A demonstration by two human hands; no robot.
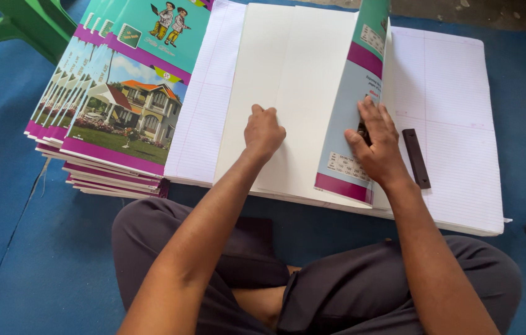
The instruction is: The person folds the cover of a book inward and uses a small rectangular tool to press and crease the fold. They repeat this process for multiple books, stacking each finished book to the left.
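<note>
head view: left hand point(263, 131) fisted, pressing white sheets point(287, 80) flat; right hand point(375, 144) grips a dark tool on the folding cover point(354, 111), best creased firmly.

A big white sheet point(287, 93) lay on open lined paper point(455, 155) on the blue floor point(2, 205). The left hand point(263, 132) pressed down on the white sheet as a fist. Just right of the sheet, the right hand point(376, 144) held down a folded book cover point(353, 118). Left of the sheet sat a stack of books point(117, 105). A dark bar point(416, 157) lay right of the cover.
</note>
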